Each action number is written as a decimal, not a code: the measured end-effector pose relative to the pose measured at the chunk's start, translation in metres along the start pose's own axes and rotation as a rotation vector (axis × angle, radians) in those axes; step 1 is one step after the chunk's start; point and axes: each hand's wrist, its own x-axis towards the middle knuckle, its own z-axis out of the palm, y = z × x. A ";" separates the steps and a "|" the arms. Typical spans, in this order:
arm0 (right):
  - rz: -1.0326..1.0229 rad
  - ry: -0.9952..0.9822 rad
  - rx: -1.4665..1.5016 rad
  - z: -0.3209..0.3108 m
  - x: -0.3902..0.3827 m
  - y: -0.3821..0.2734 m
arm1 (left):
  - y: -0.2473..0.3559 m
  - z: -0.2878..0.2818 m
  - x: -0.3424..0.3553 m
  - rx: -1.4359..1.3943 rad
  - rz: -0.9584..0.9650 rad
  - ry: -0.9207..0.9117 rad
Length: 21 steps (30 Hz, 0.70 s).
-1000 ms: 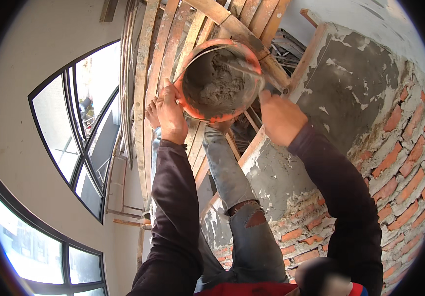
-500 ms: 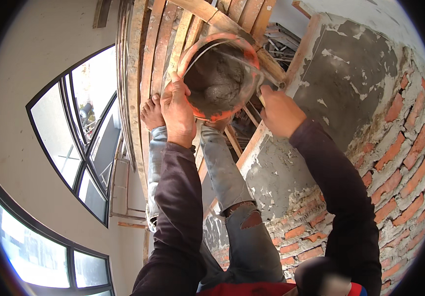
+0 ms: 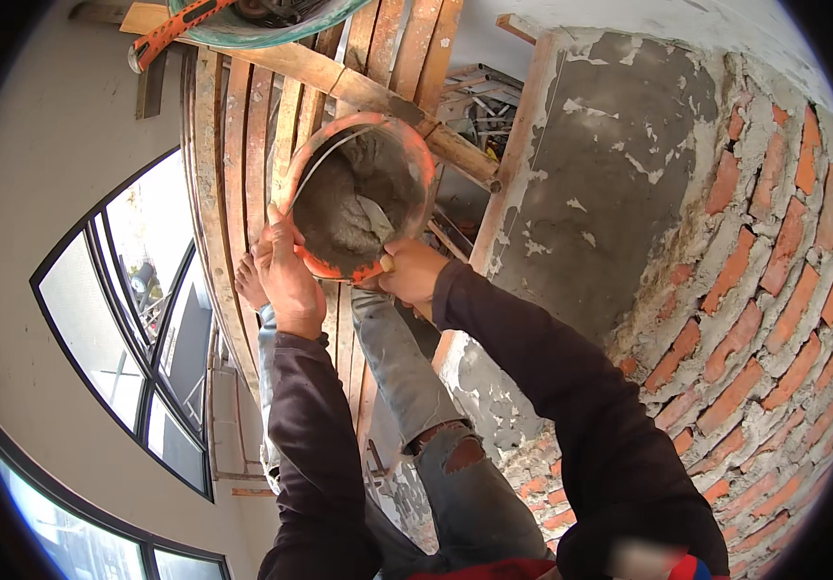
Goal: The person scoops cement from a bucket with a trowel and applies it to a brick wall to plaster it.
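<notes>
An orange bucket [image 3: 419, 147] with grey wet mortar [image 3: 331, 208] inside stands tilted on the wooden planks, its mouth turned up toward me. My left hand [image 3: 291, 280] grips the bucket's near-left rim, thumb on the edge. My right hand [image 3: 414, 273] is closed round the handle of a trowel [image 3: 375, 218]. The trowel's pale blade reaches over the near rim and touches the mortar. A wire bail lies along the bucket's left side.
Beneath me is a scaffold of planks [image 3: 236, 145] with a crossing beam [image 3: 310, 66]. A green basin [image 3: 286, 37] holds tools, and an orange-handled tool [image 3: 176, 29] rests on its rim. At right, half-plastered brick wall [image 3: 784, 251]; at left, black-framed windows [image 3: 150, 377].
My right hand has moved from beyond the bucket's right side to its near rim, and the trowel blade now shows inside. The view has shifted, bringing in the green basin.
</notes>
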 end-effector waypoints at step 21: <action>0.035 -0.016 0.080 -0.011 -0.020 0.003 | 0.004 0.003 -0.005 0.139 -0.077 0.001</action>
